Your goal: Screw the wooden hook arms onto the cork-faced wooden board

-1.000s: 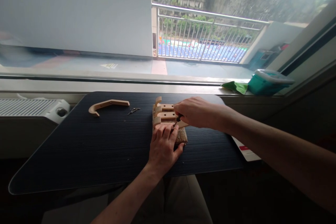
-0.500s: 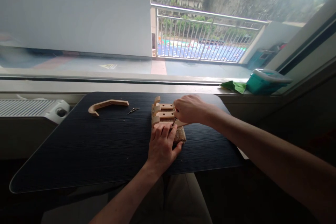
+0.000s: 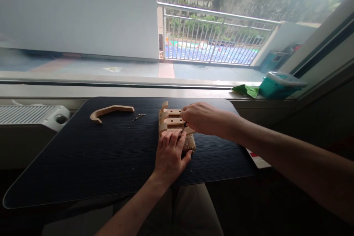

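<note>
A rough-surfaced wooden board lies on the dark table, bearing several pale wooden hooks side by side, with dark screw holes along their shanks. My left hand is closed over the board's near end, fingers across the nearest hook and thumb on the right corner. In the fist of my right hand is a screwdriver; its shaft slants down to the nearest hook, beside my left fingertips. The tip is hidden. To the left lie a loose wooden hook and a few small screws.
The dark table stands against a windowsill. A teal lidded box and a green cloth rest on the sill. A white radiator is at the left. Past the table's right edge is a white flat object.
My right wrist and forearm have turned and shifted slightly, showing more of the screwdriver by the fist. My left hand keeps its hold on the board. The whole view has shifted a little.
</note>
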{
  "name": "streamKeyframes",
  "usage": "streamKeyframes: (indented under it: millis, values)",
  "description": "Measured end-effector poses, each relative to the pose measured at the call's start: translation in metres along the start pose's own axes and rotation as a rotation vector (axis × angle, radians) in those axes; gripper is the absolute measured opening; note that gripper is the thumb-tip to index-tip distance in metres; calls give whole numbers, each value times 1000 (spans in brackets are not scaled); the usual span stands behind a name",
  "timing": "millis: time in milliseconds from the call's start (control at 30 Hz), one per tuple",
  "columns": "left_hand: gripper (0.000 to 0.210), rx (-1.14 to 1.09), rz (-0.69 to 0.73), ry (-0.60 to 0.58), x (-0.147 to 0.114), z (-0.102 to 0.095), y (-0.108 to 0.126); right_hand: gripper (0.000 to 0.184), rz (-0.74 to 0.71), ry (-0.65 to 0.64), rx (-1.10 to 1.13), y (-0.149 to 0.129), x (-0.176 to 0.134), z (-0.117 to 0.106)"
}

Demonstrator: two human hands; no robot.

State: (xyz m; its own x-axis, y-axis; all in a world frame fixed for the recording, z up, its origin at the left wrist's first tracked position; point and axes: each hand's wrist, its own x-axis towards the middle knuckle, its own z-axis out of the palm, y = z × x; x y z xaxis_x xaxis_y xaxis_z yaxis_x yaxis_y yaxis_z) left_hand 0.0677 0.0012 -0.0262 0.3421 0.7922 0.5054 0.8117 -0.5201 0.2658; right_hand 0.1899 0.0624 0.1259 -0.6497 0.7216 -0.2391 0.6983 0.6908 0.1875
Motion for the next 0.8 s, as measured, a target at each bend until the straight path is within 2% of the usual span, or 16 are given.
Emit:
streamKeyframes:
  millis: [233, 367, 467, 633, 800]
  values:
    - [50, 1, 1, -5, 1, 0, 0, 26, 169, -68, 40, 9, 12, 3]
    - [50, 7, 4, -16, 0, 0, 1, 27, 261, -72, 37, 4, 14, 1]
    - [50, 15, 4, -15, -1, -1, 2, 29, 235, -79, 65, -2, 10, -7]
    - [51, 13, 9, 8, -1, -1, 1, 25, 81, -144, 98, -4, -4, -20]
    - [50, -1, 0, 5, 0, 0, 0, 24, 67, -119, 92, 1, -5, -14]
